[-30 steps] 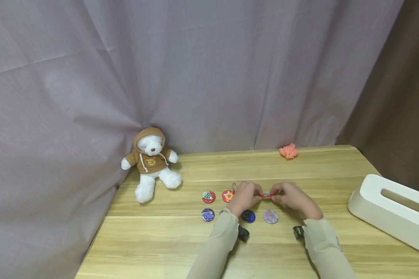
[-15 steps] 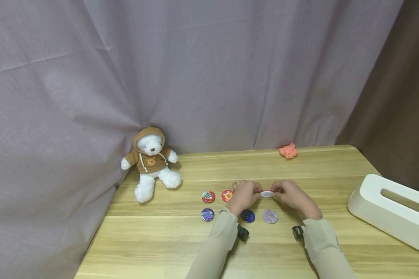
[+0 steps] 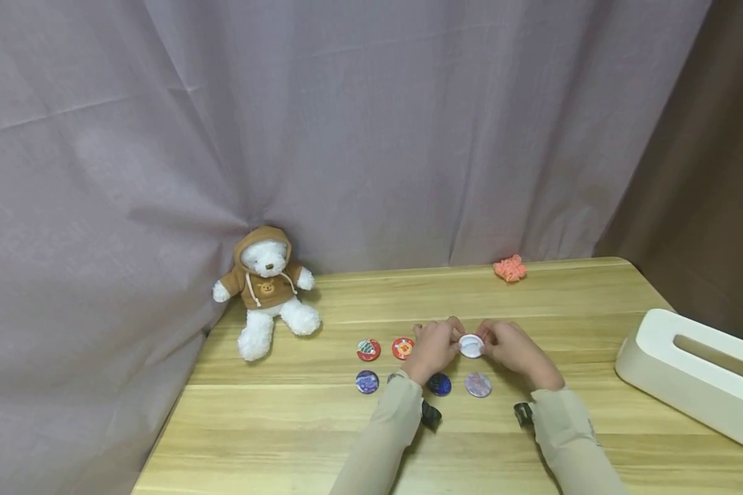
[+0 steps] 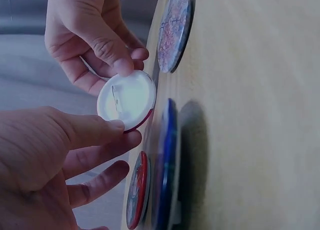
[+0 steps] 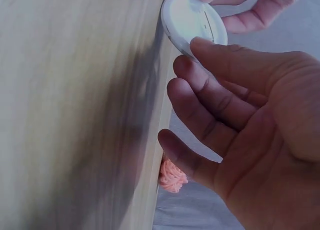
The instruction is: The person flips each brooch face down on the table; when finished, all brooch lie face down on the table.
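Between both hands is a round pin badge [image 3: 470, 346], its white back with a metal pin [image 4: 116, 97] turned toward me and a red edge showing. My left hand [image 3: 432, 350] pinches its left rim between thumb and fingers. On the opposite rim, my right hand [image 3: 519, 350] pinches with thumb and fingertips. Left of the hands lie two red badges, one with a tree picture [image 3: 368, 350] and one with a yellow centre [image 3: 402, 348]. A nearer row holds a purple badge [image 3: 367, 381], a dark blue badge [image 3: 439, 384], a pale pink badge [image 3: 478, 385] and one mostly hidden by the left arm.
A white teddy bear [image 3: 266, 289] in a brown hoodie sits at the table's back left. Near the back edge lies a coral-coloured bundle [image 3: 510, 269]. A white slotted box [image 3: 693, 371] stands at the right of the wooden table [image 3: 254, 426]; a grey curtain hangs behind.
The held badge has tipped from nearly edge-on, with its red side showing, until its white back faces me. Both hands have stayed in about the same place.
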Available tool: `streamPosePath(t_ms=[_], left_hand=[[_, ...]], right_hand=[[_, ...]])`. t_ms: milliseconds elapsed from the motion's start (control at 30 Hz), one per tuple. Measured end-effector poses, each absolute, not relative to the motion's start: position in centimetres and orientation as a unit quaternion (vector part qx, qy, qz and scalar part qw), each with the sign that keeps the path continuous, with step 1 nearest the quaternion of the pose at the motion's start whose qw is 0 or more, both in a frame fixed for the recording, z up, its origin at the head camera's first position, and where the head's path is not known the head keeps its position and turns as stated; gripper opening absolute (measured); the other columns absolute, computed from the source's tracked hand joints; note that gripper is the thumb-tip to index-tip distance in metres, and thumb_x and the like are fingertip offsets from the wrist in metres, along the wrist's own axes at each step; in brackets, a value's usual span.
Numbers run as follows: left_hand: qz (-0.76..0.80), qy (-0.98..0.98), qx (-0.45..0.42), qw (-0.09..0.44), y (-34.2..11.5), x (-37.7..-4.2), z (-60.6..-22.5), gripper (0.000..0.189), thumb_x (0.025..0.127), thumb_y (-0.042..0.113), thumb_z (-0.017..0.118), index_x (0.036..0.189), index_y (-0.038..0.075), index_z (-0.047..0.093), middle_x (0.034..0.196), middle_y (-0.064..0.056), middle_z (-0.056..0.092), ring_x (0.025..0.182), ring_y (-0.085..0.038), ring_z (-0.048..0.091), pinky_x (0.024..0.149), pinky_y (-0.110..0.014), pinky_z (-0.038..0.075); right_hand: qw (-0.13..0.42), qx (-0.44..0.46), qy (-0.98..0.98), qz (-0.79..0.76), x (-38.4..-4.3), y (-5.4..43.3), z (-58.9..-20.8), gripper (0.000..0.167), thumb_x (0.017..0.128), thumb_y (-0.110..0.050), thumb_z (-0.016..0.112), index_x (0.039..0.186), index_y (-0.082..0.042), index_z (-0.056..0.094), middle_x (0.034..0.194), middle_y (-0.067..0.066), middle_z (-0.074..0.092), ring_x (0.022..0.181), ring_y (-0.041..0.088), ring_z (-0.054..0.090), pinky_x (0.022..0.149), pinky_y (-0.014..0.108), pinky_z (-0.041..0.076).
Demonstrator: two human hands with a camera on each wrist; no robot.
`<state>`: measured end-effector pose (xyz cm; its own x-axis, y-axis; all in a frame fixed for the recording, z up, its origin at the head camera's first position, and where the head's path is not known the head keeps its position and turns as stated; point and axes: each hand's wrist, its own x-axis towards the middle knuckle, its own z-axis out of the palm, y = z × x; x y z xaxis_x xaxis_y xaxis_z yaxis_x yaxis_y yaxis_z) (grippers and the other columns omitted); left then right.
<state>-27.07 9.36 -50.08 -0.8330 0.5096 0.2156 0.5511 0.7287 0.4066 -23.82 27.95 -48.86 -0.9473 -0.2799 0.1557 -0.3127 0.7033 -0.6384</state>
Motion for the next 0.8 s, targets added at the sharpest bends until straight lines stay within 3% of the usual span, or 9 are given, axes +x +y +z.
streamPosePath(t_ms=[100,367,567,800], left_hand=[[-0.234,-0.931,-0.278,0.04,9.43,-26.97,-50.13,0.018,0.087,0.017,0.079,0.101,0.021,0.068,0.086,0.014,0.073,0.086,-0.007,0.061,0.084,-0.04,0.036],[-0.218,-0.934,-0.28,0.036,9.59,-27.0,-50.19,0.029,0.081,0.015,0.083,0.104,0.02,0.067,0.069,0.017,0.065,0.08,-0.006,0.056,0.083,-0.039,0.035],[-0.206,-0.934,-0.289,0.036,9.76,-26.94,-50.02,0.031,0.082,0.018,0.083,0.108,0.019,0.068,0.066,0.016,0.058,0.075,-0.006,0.055,0.084,-0.04,0.036],[-0.191,-0.937,-0.29,0.034,10.06,-26.76,-50.22,0.032,0.085,0.024,0.082,0.114,0.02,0.071,0.067,0.015,0.06,0.085,-0.01,0.058,0.094,-0.052,0.038]], right_hand=[[0.023,0.157,-0.925,0.345,-23.85,27.96,-49.05,0.017,0.08,0.008,0.069,0.093,-0.001,0.063,0.069,-0.003,0.055,0.062,0.011,0.049,0.057,0.028,0.042],[0.022,0.15,-0.929,0.338,-23.98,27.69,-49.34,0.025,0.078,0.006,0.074,0.097,-0.002,0.061,0.068,-0.002,0.053,0.059,0.012,0.048,0.056,0.028,0.041],[0.017,0.141,-0.936,0.322,-23.93,27.75,-49.19,0.028,0.078,0.005,0.074,0.102,-0.001,0.061,0.069,-0.002,0.053,0.062,0.014,0.048,0.059,0.032,0.041],[0.012,0.132,-0.94,0.314,-23.84,27.84,-49.3,0.03,0.077,0.005,0.075,0.104,0.001,0.061,0.07,0.0,0.053,0.062,0.015,0.048,0.06,0.034,0.042]])
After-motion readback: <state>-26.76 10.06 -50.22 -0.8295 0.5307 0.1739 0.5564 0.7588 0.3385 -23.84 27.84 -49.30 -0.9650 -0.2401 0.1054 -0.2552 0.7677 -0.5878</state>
